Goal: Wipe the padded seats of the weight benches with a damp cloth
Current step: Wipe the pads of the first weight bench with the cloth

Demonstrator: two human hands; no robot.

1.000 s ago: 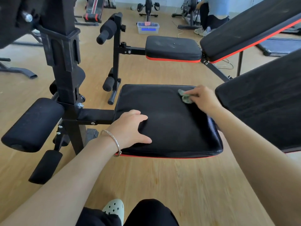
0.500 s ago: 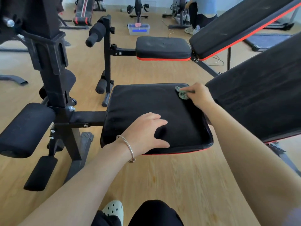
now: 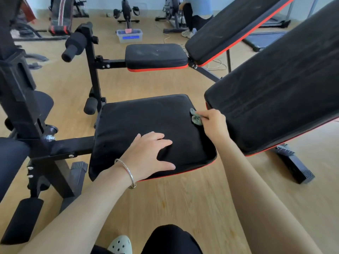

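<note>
Right hand [image 3: 213, 123] clutches the cloth [image 3: 196, 117] on the seat [image 3: 146, 118] (left hand [image 3: 150, 154] splayed flat).

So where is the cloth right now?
In the head view, the cloth is bunched under the right hand at the near seat's far right corner, beside the inclined backrest.

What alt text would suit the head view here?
A person's right hand presses a small green cloth on the near bench's black padded seat, while the left hand rests flat on it. A second bench seat stands behind.
</note>
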